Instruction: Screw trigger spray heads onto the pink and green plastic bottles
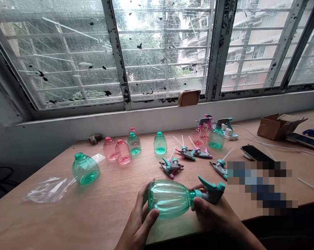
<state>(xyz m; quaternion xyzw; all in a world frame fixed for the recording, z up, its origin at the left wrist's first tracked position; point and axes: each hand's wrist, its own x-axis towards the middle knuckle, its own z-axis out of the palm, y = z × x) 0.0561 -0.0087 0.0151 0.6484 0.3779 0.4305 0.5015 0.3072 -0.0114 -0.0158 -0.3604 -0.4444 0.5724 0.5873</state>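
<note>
In the head view, the left hand [136, 223] is clamped, fingers and thumb widely spread, on the base of a green translucent spray bottle [169, 199] held sideways over the wooden table [81, 222]; the right hand [212, 212] is closed round its teal collar [198, 193], beside the trigger sprayer [213, 196] (any writing is too small to read)

From my head, the one camera looks forward and down across the wooden table [94, 215], facing the window [164, 59] at twelve o'clock. Nearest the lens, my left hand [138, 219] sits between six and seven o'clock, my right hand [212, 211] at five.
</note>
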